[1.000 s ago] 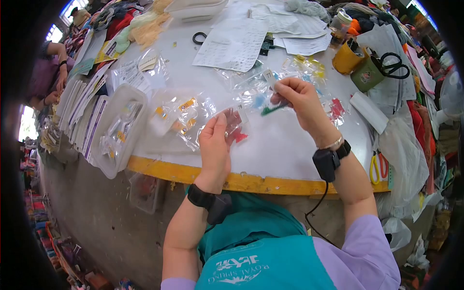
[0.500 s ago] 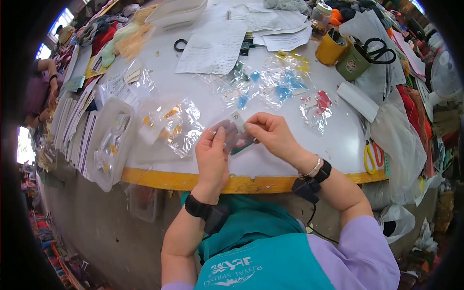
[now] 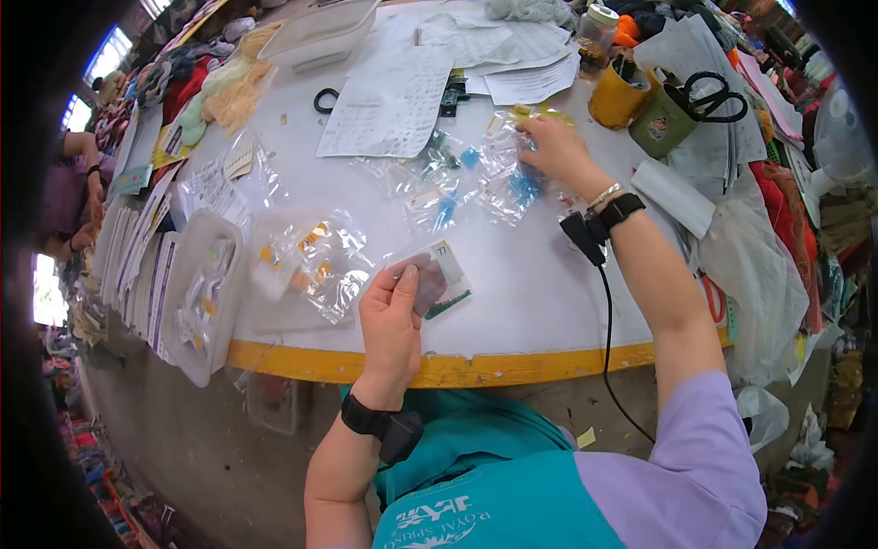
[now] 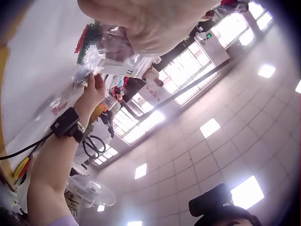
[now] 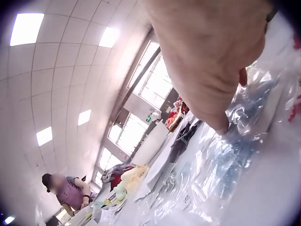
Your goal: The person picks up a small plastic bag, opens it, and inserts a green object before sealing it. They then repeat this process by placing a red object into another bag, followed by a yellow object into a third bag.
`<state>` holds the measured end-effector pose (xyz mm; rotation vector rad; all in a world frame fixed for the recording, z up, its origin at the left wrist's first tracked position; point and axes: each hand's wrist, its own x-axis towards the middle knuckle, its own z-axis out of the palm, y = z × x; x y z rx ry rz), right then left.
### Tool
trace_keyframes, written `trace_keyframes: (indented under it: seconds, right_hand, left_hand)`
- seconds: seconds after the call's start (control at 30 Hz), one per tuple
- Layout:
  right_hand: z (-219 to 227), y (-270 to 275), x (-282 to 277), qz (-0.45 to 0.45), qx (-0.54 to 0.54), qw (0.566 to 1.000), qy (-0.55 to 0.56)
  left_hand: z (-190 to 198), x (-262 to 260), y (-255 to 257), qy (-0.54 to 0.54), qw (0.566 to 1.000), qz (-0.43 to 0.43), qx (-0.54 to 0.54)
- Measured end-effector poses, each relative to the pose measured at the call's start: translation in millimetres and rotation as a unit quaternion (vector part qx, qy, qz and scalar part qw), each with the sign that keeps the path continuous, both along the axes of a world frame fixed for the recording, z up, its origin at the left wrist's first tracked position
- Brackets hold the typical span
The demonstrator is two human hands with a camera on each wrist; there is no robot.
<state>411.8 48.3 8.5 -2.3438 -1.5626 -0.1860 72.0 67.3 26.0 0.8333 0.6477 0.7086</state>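
In the head view my left hand (image 3: pixel 389 320) pinches a small clear plastic bag (image 3: pixel 450 267) over the table's front, its white label printed 77. Green bead-like bits (image 4: pixel 89 41) lie along the bag's end in the left wrist view, with a strip of red behind them. Farther off, my right hand (image 3: pixel 560 154) pinches a clear plastic bag with blue contents (image 3: pixel 523 188) between thumb and finger. The right wrist view shows the thumb against this crinkled bag. Other clear bags with blue pieces (image 3: pixel 444 209) and green pieces (image 3: pixel 441 151) lie just left of it.
Bags with orange pieces (image 3: pixel 320 270) lie left of my left hand. A plastic tub (image 3: pixel 235 302) and upright cards stand at the left edge. Printed sheets (image 3: pixel 384 110) cover the back. Yellow and green cans (image 3: pixel 663 128) with black scissors (image 3: pixel 716 96) stand back right, near a white roll (image 3: pixel 672 197).
My right hand brought the bag labelled 77 to my left hand, which now holds it. Then the right hand moved away to the blue bags and took hold of one.
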Motion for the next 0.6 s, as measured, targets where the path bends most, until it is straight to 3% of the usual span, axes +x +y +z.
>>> trace_keyframes:
  seconds: [0.23, 0.43, 0.53, 0.6]
  right_hand:
    - [12, 18, 21, 0.034, -0.089, 0.978, 0.184]
    - [43, -15, -12, 0.014, 0.065, 0.967, 0.244]
    - [54, -39, -63, 0.083, 0.179, 0.848, 0.492]
    - [59, -57, -103, 0.093, 0.175, 0.768, 0.609]
  left_hand:
    - [-3, -3, 2, -0.008, 1.0, -0.007, 0.008]
    - [-2, -4, 8, 0.002, 0.999, 0.031, -0.03]
    - [-10, 0, 14, -0.012, 0.998, 0.046, -0.041]
    - [-10, 1, 16, -0.028, 0.998, 0.042, -0.045]
